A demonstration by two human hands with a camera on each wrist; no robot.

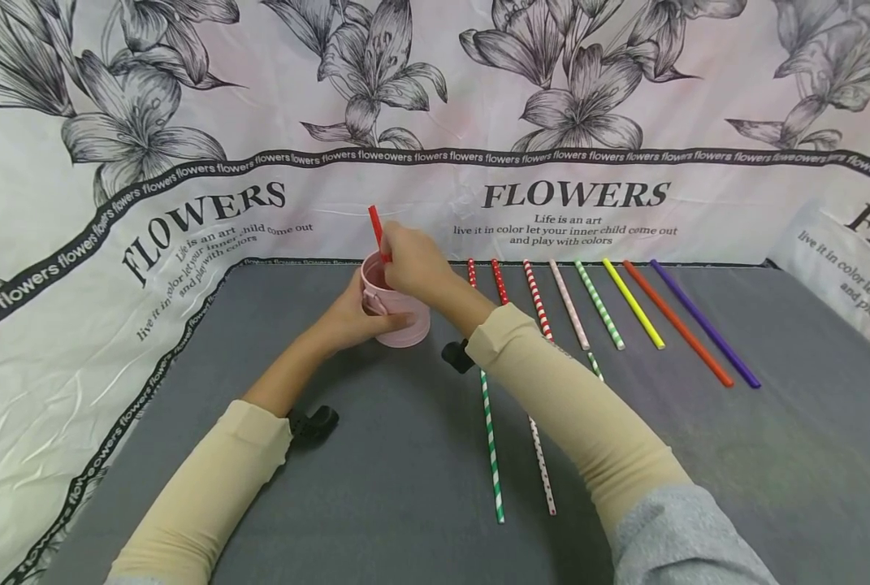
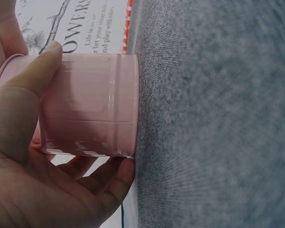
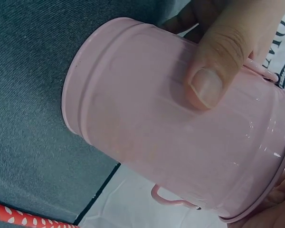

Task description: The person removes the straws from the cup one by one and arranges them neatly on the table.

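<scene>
A small pink metal bucket (image 1: 414,323) with little loop handles stands on the grey tabletop. My left hand (image 1: 354,318) grips it from the left, its thumb across the near side and its fingers around the far side. In the left wrist view, those fingers (image 2: 116,183) bend round the bucket's wall (image 2: 85,99). My right hand (image 1: 414,262) is over the bucket's rim and pinches a plain red straw (image 1: 374,223). The straw's upper end sticks up above the hand; its lower part goes down into the bucket's mouth, where the hand hides it. In the right wrist view, the bucket (image 3: 142,109) covers most of the frame.
Right of the bucket lie several straws: red patterned (image 1: 499,280), pink (image 1: 568,305), light green striped (image 1: 599,305), yellow (image 1: 634,305), orange-red (image 1: 679,325) and purple (image 1: 705,323). Nearer are a green-striped straw (image 1: 491,447) and a dotted white one (image 1: 543,467), partly under my right forearm.
</scene>
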